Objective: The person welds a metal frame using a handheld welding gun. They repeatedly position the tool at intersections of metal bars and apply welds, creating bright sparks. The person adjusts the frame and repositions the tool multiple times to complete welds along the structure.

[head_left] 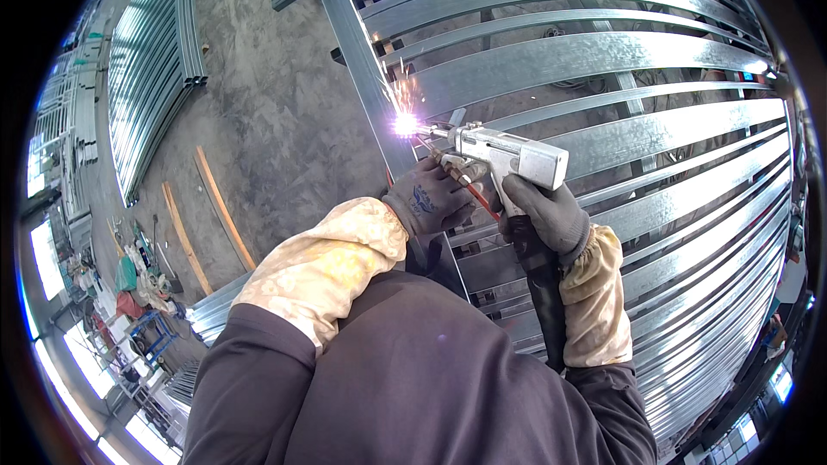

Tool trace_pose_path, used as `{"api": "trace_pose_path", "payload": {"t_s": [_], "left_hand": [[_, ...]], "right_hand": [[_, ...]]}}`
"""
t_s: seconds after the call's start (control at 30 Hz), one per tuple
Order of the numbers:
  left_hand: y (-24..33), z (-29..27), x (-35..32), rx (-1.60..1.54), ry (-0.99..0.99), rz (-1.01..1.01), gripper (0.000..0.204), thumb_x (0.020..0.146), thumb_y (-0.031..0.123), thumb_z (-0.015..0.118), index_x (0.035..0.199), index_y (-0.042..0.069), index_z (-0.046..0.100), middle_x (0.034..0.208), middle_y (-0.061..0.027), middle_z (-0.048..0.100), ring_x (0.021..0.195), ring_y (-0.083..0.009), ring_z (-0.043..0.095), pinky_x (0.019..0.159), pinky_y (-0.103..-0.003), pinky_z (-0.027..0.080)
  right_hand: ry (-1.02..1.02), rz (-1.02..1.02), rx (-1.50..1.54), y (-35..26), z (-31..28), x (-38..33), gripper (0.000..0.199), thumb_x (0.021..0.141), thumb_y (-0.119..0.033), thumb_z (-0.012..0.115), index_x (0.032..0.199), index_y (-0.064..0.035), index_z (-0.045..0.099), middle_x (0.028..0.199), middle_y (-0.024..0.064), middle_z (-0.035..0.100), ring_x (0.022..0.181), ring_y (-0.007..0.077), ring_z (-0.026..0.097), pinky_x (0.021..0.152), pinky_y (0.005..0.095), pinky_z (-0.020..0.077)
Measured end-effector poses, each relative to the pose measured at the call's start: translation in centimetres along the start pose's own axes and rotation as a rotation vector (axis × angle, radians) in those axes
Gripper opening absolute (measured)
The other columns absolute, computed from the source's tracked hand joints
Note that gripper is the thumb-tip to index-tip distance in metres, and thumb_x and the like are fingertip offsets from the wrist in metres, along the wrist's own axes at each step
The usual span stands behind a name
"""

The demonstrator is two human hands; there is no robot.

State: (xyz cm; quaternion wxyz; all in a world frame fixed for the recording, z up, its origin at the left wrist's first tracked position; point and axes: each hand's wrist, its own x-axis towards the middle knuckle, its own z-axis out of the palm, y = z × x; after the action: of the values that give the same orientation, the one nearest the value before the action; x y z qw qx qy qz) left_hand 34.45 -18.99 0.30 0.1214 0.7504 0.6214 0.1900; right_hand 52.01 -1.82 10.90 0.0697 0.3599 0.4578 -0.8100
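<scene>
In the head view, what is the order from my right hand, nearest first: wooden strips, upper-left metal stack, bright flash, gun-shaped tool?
1. Gun-shaped tool, in the right hand
2. Bright flash, at its tip
3. Wooden strips, left side
4. Metal stack, upper left

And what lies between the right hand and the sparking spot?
In the head view, the silver gun-shaped tool spans from the right hand toward the sparking spot, with the left hand alongside.

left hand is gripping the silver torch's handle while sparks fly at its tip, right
No: the right hand, not the left hand, grips the handle of the silver torch, as the head view shows. Sparks do fly at its tip.
</scene>
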Motion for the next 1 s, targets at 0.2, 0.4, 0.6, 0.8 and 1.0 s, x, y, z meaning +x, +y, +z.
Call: {"api": "trace_pose_path", "payload": {"t_s": [0.2,0.4,0.6,0.8,1.0], "left_hand": [[-0.1,-0.3,0.1,-0.022,0.025,0.029,0.042,0.078,0.028,0.071,0.119,0.019,0.071,0.110,0.0002,0.068,0.108,-0.0239,0.065,0.109,-0.048,0.046],[-0.1,0.0,0.1,-0.047,0.125,0.039,0.037,0.080,0.026,0.070,0.116,0.019,0.072,0.110,0.0005,0.068,0.108,-0.0242,0.066,0.106,-0.047,0.049],[-0.3,0.6,-0.4,-0.070,0.005,0.016,0.037,0.080,0.029,0.071,0.115,0.019,0.072,0.113,-0.0016,0.069,0.114,-0.0255,0.066,0.105,-0.050,0.049],[-0.3,0.3,-0.5,-0.092,0.132,0.047,0.024,0.077,0.030,0.075,0.097,0.017,0.072,0.095,-0.0038,0.067,0.088,-0.0253,0.065,0.096,-0.046,0.050],[0.1,-0.3,-1.2,-0.240,0.193,-0.030,0.031,0.074,0.022,0.078,0.104,0.013,0.072,0.106,-0.0044,0.068,0.106,-0.0286,0.065,0.093,-0.044,0.051]], "right_hand": [[-0.015,-0.077,-0.038,0.5,-0.1,0.2,0.032,0.104,-0.022,0.060,0.127,0.0005,0.060,0.089,0.0051,0.070,0.067,0.0101,0.064,0.058,0.0259,0.0536],[0.015,0.016,0.031,0.0,0.4,-0.6,0.031,0.103,-0.021,0.060,0.124,0.0009,0.062,0.090,0.0052,0.070,0.072,0.0098,0.065,0.063,0.0255,0.0529],[0.073,-0.020,0.015,0.8,0.4,-1.0,0.031,0.103,-0.021,0.061,0.125,0.0012,0.062,0.092,0.0054,0.070,0.074,0.0107,0.065,0.065,0.0268,0.0532],[0.147,0.056,0.104,0.1,0.7,-2.7,0.033,0.102,-0.022,0.061,0.123,0.0036,0.061,0.091,0.0089,0.070,0.069,0.0151,0.068,0.062,0.0292,0.0556],[0.233,0.037,0.038,-0.3,2.0,-2.5,0.034,0.102,-0.027,0.058,0.115,0.0035,0.064,0.074,0.0129,0.069,0.060,0.0192,0.068,0.055,0.0302,0.0543]]}}
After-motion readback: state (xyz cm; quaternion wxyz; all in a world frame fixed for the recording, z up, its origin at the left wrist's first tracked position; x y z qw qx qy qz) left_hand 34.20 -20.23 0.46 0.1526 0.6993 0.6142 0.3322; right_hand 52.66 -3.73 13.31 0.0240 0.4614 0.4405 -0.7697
